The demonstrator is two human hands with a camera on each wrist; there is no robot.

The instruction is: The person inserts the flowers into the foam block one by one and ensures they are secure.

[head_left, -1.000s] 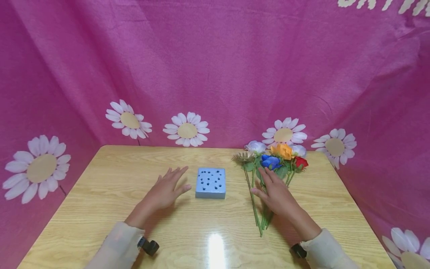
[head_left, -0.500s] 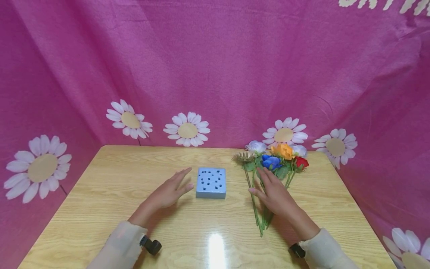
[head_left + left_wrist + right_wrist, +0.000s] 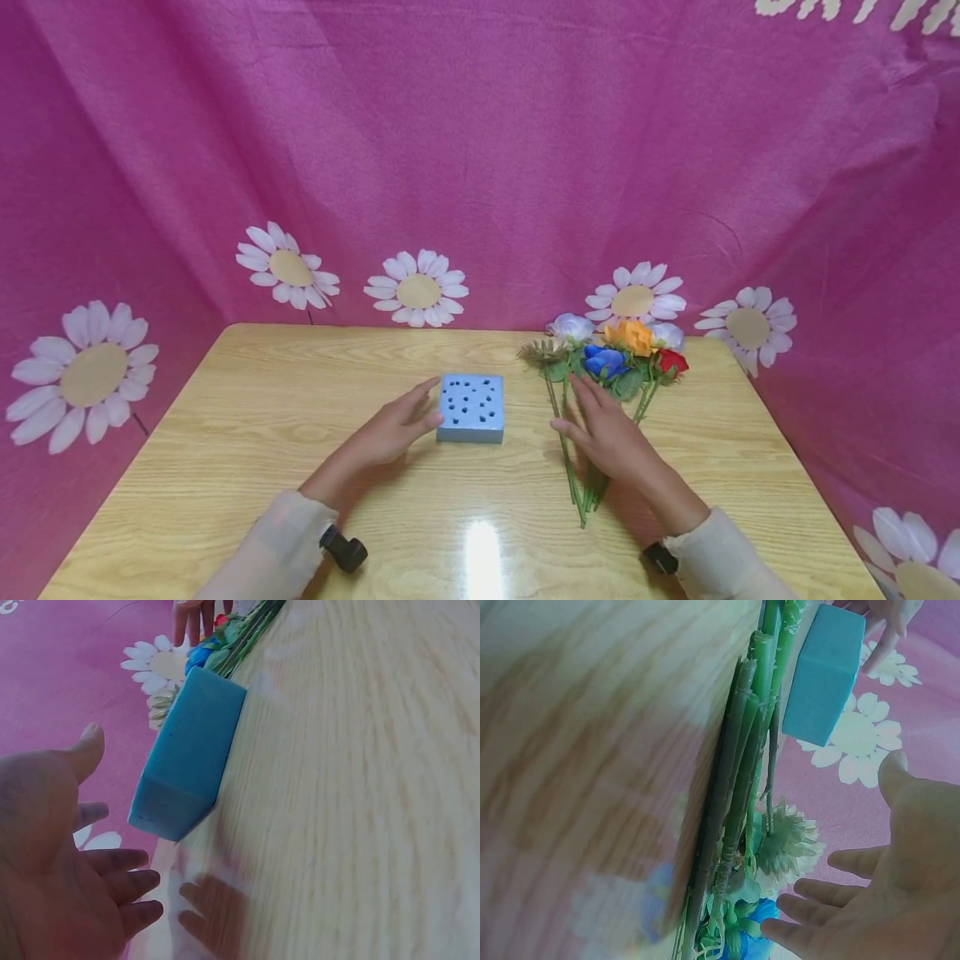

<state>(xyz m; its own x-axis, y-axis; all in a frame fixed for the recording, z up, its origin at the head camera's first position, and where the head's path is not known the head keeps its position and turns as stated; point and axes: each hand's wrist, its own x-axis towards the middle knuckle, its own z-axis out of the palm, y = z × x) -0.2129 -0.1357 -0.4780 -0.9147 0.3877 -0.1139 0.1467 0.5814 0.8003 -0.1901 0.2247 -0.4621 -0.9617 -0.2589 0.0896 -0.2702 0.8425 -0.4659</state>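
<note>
A blue foam block (image 3: 470,408) with several holes in its top lies at the middle of the table. Beside its left edge is my left hand (image 3: 390,431), fingers extended; the left wrist view shows the palm (image 3: 56,877) facing the block (image 3: 191,750) across a gap. Over the stems of a bunch of artificial flowers (image 3: 606,362) hovers my right hand (image 3: 617,437), its fingers spread and holding nothing. The bunch has blue, orange, red and pale heads. In the right wrist view, the green stems (image 3: 742,750) lie on the table, apart from the palm (image 3: 915,862).
The wooden table (image 3: 300,375) ends against a magenta curtain (image 3: 480,167) printed with white daisies. Flower heads lie close to the table's back edge. A black wrist device (image 3: 343,548) sits at the left sleeve, another (image 3: 660,558) at the right.
My left hand has moved right, closer to the blue foam block. The right hand has drifted slightly left over the stems. Block and flowers stay where they were.
</note>
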